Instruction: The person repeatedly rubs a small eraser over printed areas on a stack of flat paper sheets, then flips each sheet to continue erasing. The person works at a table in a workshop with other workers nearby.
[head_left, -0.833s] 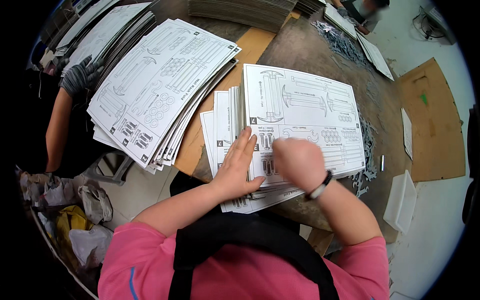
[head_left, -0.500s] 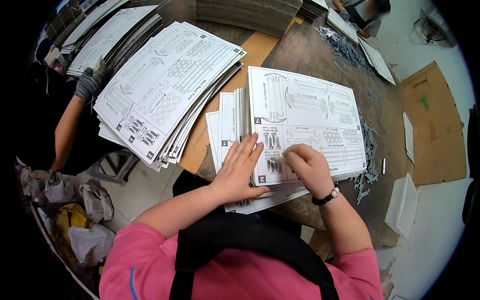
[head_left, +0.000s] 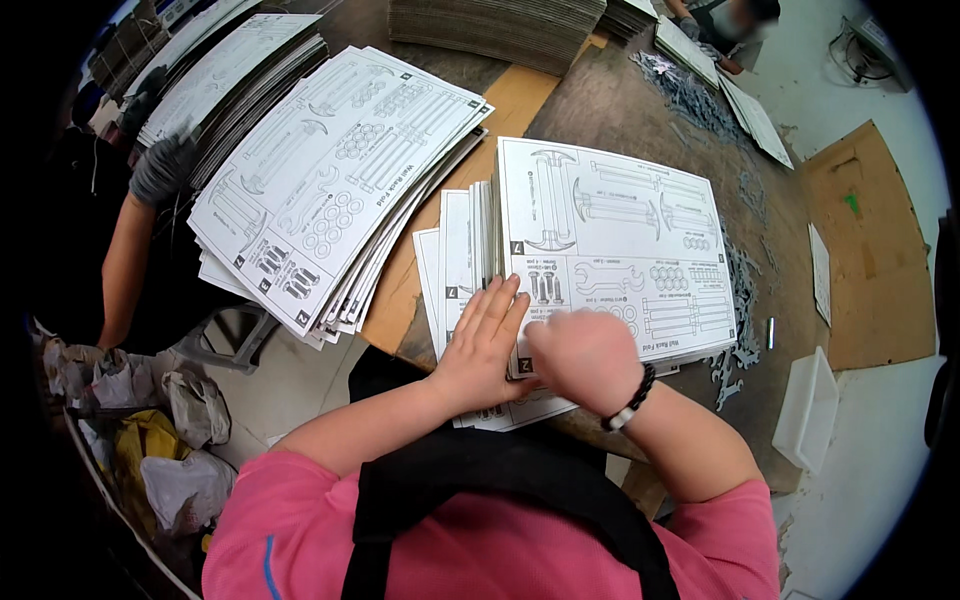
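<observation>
In front of me is a stack of printed cards point(head_left: 620, 215), white with black line drawings of hammers, wrenches and bolts. My left hand point(head_left: 482, 345) lies with fingers stretched along the stack's lower left edge, the thumb reaching to its near corner. Closed and knuckles up, my right hand point(head_left: 585, 360) is over the near left part of the top card. Its fingertips are hidden beneath it, so what it grips does not show. More cards point(head_left: 455, 240) stick out under and left of the stack.
A larger card pile point(head_left: 335, 170) stands on the left, near a co-worker's gloved hand point(head_left: 165, 165). Loose grey wrenches point(head_left: 735, 290) lie along the table's right side, by a white plastic tray point(head_left: 806, 410). A cardboard sheet point(head_left: 865, 250) leans farther right. Another person point(head_left: 715, 30) is at the far right.
My right hand has moved left and turned knuckles up; a small pale thing seen at its fingertips is now hidden. My left hand stays in place. The co-worker's gloved hand has shifted slightly.
</observation>
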